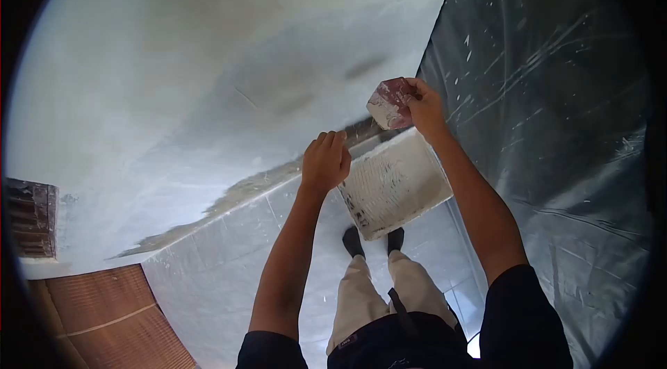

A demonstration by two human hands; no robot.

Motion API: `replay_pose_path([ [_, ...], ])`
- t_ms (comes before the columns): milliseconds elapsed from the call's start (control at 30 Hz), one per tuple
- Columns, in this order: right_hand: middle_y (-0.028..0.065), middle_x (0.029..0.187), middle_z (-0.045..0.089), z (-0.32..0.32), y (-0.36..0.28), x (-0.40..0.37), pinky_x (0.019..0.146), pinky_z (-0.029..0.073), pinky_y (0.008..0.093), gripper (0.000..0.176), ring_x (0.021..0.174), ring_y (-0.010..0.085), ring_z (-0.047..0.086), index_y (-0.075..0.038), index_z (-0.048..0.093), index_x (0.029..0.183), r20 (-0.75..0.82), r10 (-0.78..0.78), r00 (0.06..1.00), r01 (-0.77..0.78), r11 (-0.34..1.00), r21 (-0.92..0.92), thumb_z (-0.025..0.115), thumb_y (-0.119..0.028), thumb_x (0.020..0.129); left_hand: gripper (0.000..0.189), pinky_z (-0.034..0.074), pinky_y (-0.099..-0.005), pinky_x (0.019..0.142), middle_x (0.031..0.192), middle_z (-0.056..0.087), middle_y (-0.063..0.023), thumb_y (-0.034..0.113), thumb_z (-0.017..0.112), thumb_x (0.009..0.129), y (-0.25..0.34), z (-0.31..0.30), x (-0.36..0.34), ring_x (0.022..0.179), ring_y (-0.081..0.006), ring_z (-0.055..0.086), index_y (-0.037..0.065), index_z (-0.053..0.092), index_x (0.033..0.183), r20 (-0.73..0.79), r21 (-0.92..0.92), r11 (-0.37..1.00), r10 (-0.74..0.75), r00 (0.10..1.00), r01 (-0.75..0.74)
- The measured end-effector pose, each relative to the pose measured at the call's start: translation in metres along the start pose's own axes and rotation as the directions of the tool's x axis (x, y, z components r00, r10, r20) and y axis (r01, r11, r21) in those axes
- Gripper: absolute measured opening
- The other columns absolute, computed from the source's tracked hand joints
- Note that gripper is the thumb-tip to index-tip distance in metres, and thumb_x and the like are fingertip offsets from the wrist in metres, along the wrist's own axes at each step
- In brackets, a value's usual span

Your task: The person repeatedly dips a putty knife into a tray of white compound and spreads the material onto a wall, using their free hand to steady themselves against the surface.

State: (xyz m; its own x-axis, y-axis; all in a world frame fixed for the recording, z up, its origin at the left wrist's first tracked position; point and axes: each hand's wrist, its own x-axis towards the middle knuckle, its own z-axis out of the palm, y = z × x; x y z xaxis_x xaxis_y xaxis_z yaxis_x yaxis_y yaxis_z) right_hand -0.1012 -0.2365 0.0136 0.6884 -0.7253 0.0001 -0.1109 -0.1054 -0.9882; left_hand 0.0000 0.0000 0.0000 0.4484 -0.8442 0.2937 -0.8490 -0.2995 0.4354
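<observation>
My right hand point(424, 108) grips a small reddish putty knife point(390, 103) smeared with white plaster, its blade held against the base of the plastered wall point(208, 63). My left hand point(325, 160) is closed around the handle of a square plaster board point(396, 185), a hawk coated in white plaster, held flat at waist height just below the putty knife. Both forearms reach forward from black sleeves. My legs in beige trousers and dark shoes stand on the floor beneath the board.
A dark plastic sheet point(549, 91) splashed with white hangs along the right. Pale floor tiles point(229, 265) run under my feet. A brownish unplastered strip point(229, 199) shows where wall meets floor. Orange-brown wood or brick point(104, 320) sits at the lower left.
</observation>
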Motion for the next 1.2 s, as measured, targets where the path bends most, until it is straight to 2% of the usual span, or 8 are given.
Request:
replay_pose_path([
  [367,0.0182,0.098,0.067,-0.020,0.158,-0.065,0.068,0.057,0.0354,0.029,0.087,0.0290,0.068,0.001,0.058,0.108,-0.165,0.047,0.985,-0.123,0.864,-0.489,0.051,0.004,0.080,0.031,0.047,-0.0442,0.081,0.103,0.060,-0.0151,0.004,0.059,0.080,-0.010,0.112,-0.085,0.098,-0.0340,0.058,0.002,0.052,0.111,0.133,-0.066,0.974,-0.206,0.969,0.216],
  [633,0.0212,0.112,0.061,-0.015,0.181,-0.104,0.064,0.064,0.0366,0.030,0.094,0.0307,0.067,0.002,0.049,0.116,-0.165,0.373,0.913,-0.408,0.831,-0.378,0.048,0.005,0.085,0.032,0.046,-0.0453,0.085,0.108,0.058,-0.0177,0.004,0.057,0.082,-0.015,0.154,-0.135,0.101,-0.0361,0.055,0.001,0.051,0.114,0.223,-0.111,0.923,-0.338,0.914,0.369],
  [833,0.0218,0.108,0.063,0.009,0.198,-0.140,0.067,0.062,0.0367,0.027,0.089,0.0324,0.068,0.003,0.053,0.115,-0.087,0.420,0.903,-0.427,0.860,-0.281,0.048,0.004,0.088,0.042,0.045,-0.0448,0.090,0.124,0.047,-0.0235,0.005,0.055,0.085,-0.026,0.188,-0.157,0.106,-0.0409,0.052,-0.002,0.044,0.125,-0.018,-0.150,0.880,-0.458,0.889,0.451],
  [933,0.0234,0.104,0.064,0.034,0.212,-0.174,0.071,0.059,0.0419,0.028,0.087,0.0375,0.068,0.002,0.054,0.114,-0.022,0.320,0.947,-0.307,0.884,-0.354,0.049,0.003,0.087,0.046,0.044,-0.0430,0.091,0.128,0.042,-0.0248,0.010,0.052,0.091,-0.032,0.202,-0.173,0.109,-0.0375,0.051,-0.003,0.039,0.132,0.057,-0.350,0.688,-0.661,0.748,0.635],
  [1000,0.0240,0.102,0.065,0.051,0.215,-0.193,0.073,0.056,0.0448,0.028,0.087,0.0403,0.067,0.002,0.054,0.114,0.019,0.218,0.976,-0.184,0.867,-0.462,0.050,0.003,0.086,0.050,0.044,-0.0401,0.092,0.130,0.045,-0.0240,0.023,0.046,0.098,-0.037,0.208,-0.177,0.109,-0.0324,0.054,-0.005,0.035,0.137,0.193,-0.513,0.373,-0.827,0.528,0.773],
  [1033,0.0242,0.101,0.064,0.061,0.212,-0.201,0.074,0.054,0.0467,0.031,0.087,0.0418,0.065,0.001,0.053,0.115,0.034,0.230,0.972,-0.187,0.859,-0.477,0.051,0.003,0.085,0.050,0.044,-0.0401,0.092,0.130,0.045,-0.0240,0.023,0.046,0.098,-0.040,0.208,-0.178,0.109,-0.0324,0.054,-0.005,0.035,0.137,0.199,-0.506,0.371,-0.828,0.524,0.779],
  [1100,0.0244,0.100,0.064,0.080,0.211,-0.219,0.076,0.051,0.0487,0.033,0.088,0.0434,0.064,0.000,0.053,0.116,0.050,0.250,0.967,-0.194,0.850,-0.490,0.052,0.003,0.083,0.061,0.044,-0.0379,0.091,0.130,0.049,-0.0235,0.039,0.040,0.101,-0.048,0.207,-0.181,0.109,-0.0296,0.056,-0.006,0.030,0.142,0.500,-0.600,-0.031,-0.794,0.345,0.799],
  [1200,0.0235,0.103,0.064,0.102,0.212,-0.242,0.077,0.054,0.0457,0.044,0.088,0.0397,0.066,0.001,0.048,0.122,0.138,0.191,0.972,-0.063,0.776,-0.627,0.057,0.003,0.079,0.079,0.031,-0.0440,0.104,0.134,0.049,-0.0244,0.059,0.031,0.097,-0.057,0.198,-0.178,0.117,-0.0311,0.053,-0.002,0.026,0.146,0.643,-0.532,-0.099,-0.693,0.326,0.841],
])
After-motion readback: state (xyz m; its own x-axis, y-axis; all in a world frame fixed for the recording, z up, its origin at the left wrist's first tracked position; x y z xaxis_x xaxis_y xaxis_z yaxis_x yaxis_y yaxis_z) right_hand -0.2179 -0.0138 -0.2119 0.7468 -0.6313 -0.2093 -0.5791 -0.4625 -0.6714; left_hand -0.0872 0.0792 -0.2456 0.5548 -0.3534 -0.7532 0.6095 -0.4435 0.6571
